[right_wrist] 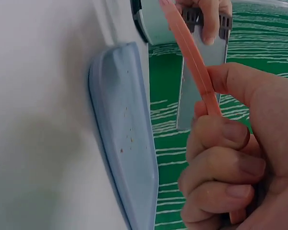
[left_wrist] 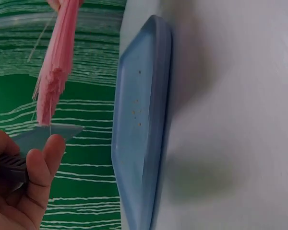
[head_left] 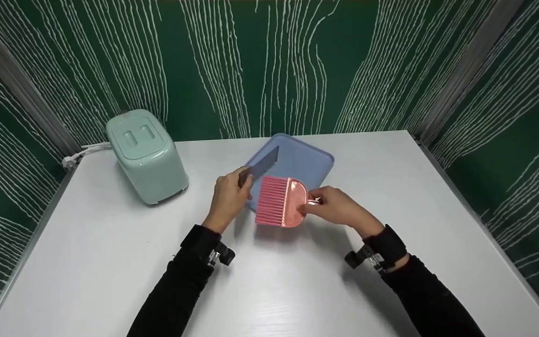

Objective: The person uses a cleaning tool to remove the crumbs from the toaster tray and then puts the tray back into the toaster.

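My left hand (head_left: 228, 199) pinches the dark slotted end of a thin metal crumb tray (head_left: 265, 162), held tilted above a blue tray (head_left: 308, 161). A pink brush (head_left: 293, 206) with wide, dense bristles is gripped at its handle by my right hand (head_left: 339, 206). The bristles point left, towards the crumb tray. In the left wrist view the bristle tips (left_wrist: 48, 115) overlap the metal plate; whether they touch cannot be told. Small brown crumbs (right_wrist: 131, 140) lie scattered in the blue tray. My right fingers curl round the brush handle, hiding much of it.
A mint-green toaster (head_left: 150, 159) stands at the back left of the white table (head_left: 110, 262). Its white cord and plug (head_left: 70, 160) lie at the table's left edge. Green walls (head_left: 288, 61) with white streaks enclose the back and sides.
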Tool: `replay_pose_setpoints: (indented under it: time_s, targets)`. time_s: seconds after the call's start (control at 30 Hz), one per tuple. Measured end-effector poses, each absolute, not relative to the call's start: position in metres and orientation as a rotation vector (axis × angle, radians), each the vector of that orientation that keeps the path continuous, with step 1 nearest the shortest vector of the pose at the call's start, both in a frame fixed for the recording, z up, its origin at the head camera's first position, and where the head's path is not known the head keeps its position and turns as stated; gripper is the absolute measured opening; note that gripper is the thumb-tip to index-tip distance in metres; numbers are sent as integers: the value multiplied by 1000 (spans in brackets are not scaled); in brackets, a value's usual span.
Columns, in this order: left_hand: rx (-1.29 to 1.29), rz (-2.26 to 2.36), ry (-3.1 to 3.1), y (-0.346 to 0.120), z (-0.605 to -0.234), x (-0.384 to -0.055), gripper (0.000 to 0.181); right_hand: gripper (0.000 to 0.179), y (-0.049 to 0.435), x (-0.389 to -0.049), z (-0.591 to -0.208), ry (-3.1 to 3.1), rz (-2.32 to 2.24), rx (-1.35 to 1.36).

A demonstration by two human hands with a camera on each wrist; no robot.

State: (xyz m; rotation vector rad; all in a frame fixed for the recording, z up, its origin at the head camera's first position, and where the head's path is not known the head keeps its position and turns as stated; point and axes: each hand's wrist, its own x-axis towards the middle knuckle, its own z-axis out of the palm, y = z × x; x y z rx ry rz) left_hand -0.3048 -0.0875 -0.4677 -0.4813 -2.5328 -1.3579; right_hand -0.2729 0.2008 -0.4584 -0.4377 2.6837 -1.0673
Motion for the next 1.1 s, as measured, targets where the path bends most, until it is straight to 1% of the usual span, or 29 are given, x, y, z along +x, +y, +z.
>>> replay_pose_setpoints:
  time_s: [0.13,0.23,0.47,0.9,1.1]
  targets:
    - [-514,-1331,-2530,-86,-467,-304,23,25,190,-270,-454,2651,-1054,-516]
    - [-529,-1315,-2524,-85,-467,-303,24,27,186,-271,-454,2664,-1035,-523]
    - [-529,-1327,-2525,-83,-467,-301,32,28,186,-278,-459,2632,-1046,-451]
    - [-586,-1312,-2530,-83,-469,-299,30,23,193,-285,-463,2507,-1158,-329]
    - [-612,-1291,-2533,-83,-469,-298,31,27,199,-290,-466,2516,-1141,-285]
